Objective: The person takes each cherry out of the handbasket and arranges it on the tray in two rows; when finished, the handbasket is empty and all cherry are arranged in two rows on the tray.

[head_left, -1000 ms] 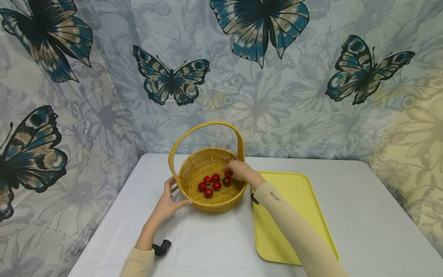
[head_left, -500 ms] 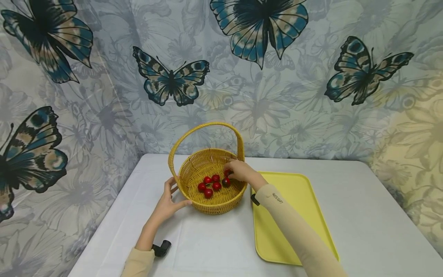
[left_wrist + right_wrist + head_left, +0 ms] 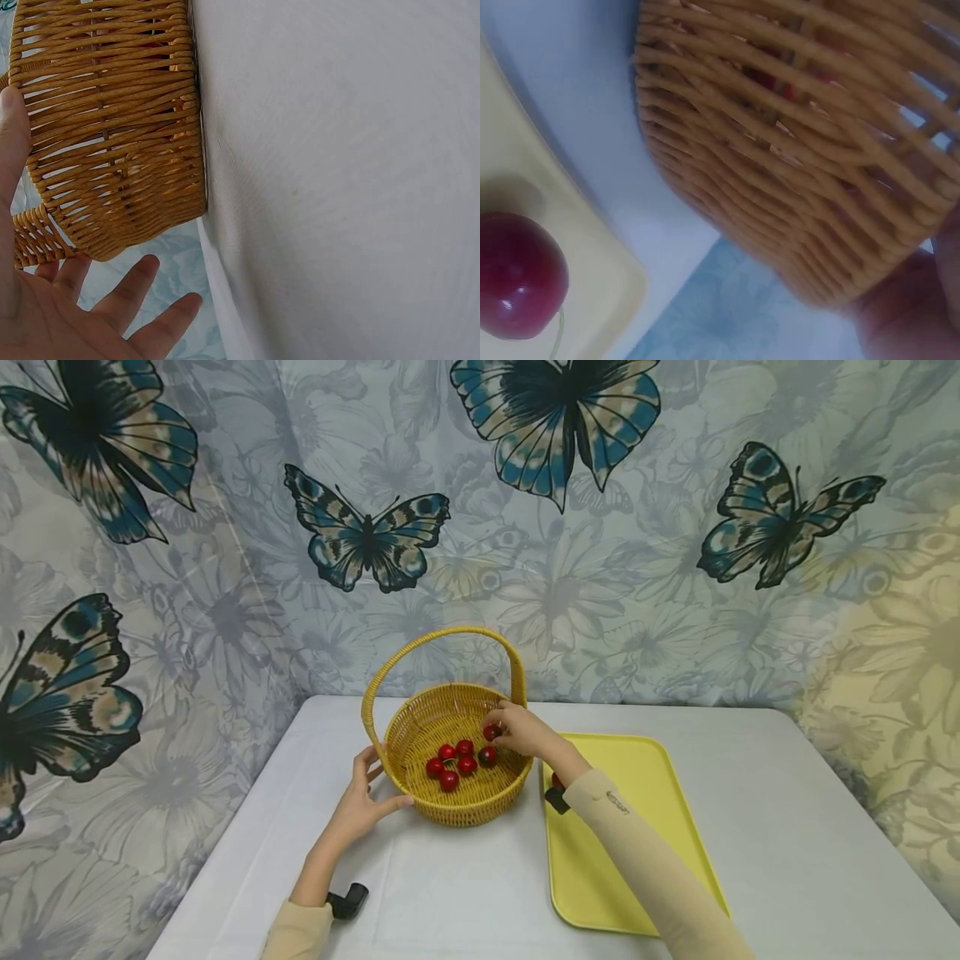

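A: Head view?
B: Right hand [image 3: 525, 732] pinches a cherry [image 3: 491, 732] within the basket [image 3: 457, 814]; six loose cherries [image 3: 467, 765] lie near its fingertips, mostly leftward. The yellow tray [image 3: 652, 789] extends to its right.
A: Left wrist?
B: Left hand [image 3: 71, 319] spreads wide, touching the basket.
A: Right wrist?
B: Blurred; grip unconfirmed here. A lone cherry [image 3: 519, 276] rests on the tray, apart from the hand. Judged partly done: one on the tray, one pinched, six in the basket.
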The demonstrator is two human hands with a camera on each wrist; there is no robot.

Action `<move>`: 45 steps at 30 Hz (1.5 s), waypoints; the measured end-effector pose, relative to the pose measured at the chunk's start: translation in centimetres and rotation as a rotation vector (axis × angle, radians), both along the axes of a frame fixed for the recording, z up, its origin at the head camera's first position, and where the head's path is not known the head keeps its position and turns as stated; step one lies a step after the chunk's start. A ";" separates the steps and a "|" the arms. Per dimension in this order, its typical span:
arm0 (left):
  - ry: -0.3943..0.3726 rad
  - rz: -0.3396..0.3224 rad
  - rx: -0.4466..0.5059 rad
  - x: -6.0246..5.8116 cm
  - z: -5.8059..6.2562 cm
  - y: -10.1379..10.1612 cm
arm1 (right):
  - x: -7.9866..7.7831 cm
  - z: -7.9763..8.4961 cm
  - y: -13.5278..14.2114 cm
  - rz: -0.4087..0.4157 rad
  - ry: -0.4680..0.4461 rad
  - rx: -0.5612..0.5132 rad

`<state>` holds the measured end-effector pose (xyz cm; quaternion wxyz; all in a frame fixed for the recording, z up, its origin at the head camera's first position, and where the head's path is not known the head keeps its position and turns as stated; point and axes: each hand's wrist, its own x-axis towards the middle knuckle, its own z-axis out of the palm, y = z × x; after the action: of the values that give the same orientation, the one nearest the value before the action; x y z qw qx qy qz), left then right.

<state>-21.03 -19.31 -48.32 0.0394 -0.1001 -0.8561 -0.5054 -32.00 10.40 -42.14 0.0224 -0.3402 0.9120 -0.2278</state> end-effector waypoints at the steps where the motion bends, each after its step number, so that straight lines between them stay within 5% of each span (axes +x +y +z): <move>1: 0.002 0.000 -0.001 0.0 0.0 0.0 | 0.1 0.0 0.1 -0.005 0.002 -0.005; 11: -0.008 0.010 -0.007 0.2 0.1 0.0 | 1.0 -0.1 1.2 -0.037 -0.033 -0.122; 32: 0.011 0.006 -0.007 0.1 -0.2 -0.1 | 4.1 1.3 3.9 -0.004 0.039 -0.277; 45: 0.013 0.006 -0.007 0.0 -0.1 -0.1 | 5.3 0.8 6.8 -0.042 0.041 -0.284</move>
<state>-21.06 -19.37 -48.43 0.0460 -0.1009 -0.8580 -0.5016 -26.66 17.24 -41.39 -0.0496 -0.3254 0.8778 -0.3481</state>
